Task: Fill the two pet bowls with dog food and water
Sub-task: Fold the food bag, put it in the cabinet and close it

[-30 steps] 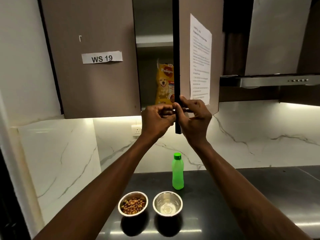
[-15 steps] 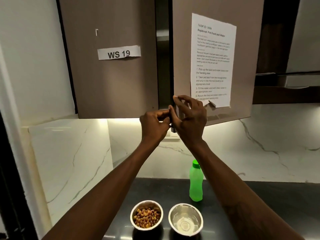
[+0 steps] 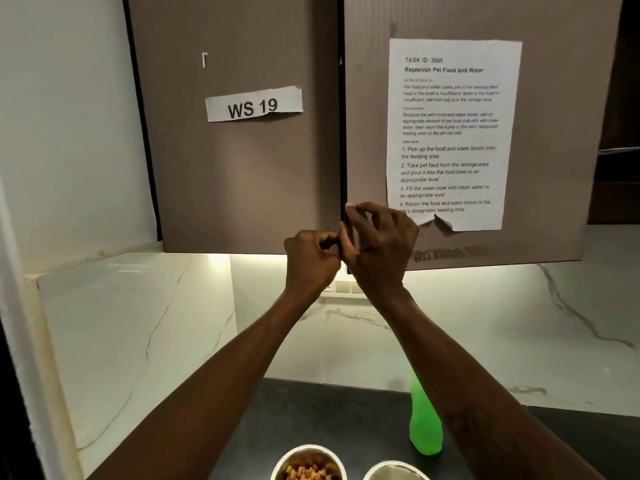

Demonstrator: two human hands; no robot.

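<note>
Hands: both are raised side by side at the seam between two cabinet doors, the knuckles of one against the thumb of the other.
Left hand: the fingers are curled tight into the palm at the lower corner of the left door. Whether anything sits inside that curl I cannot tell.
Right hand: thumb and bent fingers pinch the dark edge of the right door, which stands a crack off flush.
Food bowl: a steel bowl on the counter, well below the hands and between the two forearms. It is cut by the bottom of the view and has kibble inside.
Water bowl: it sits just beside the food bowl on its right, with a small gap between them. Only the rim shows, so its contents cannot be told.
Bottle: green and upright on the counter behind the water bowl, well apart from both hands. Its top is lost behind the right forearm.
Sheet: white printed paper on the right door, headed "Replenish Pet Food and Water". Its torn lower edge lies just beside the right hand's knuckles.
Label: a paper strip reading "WS 19" on the left door, above the left hand.
Wall: white veined marble, lit from under the cabinet, with a socket just below the hands.
</note>
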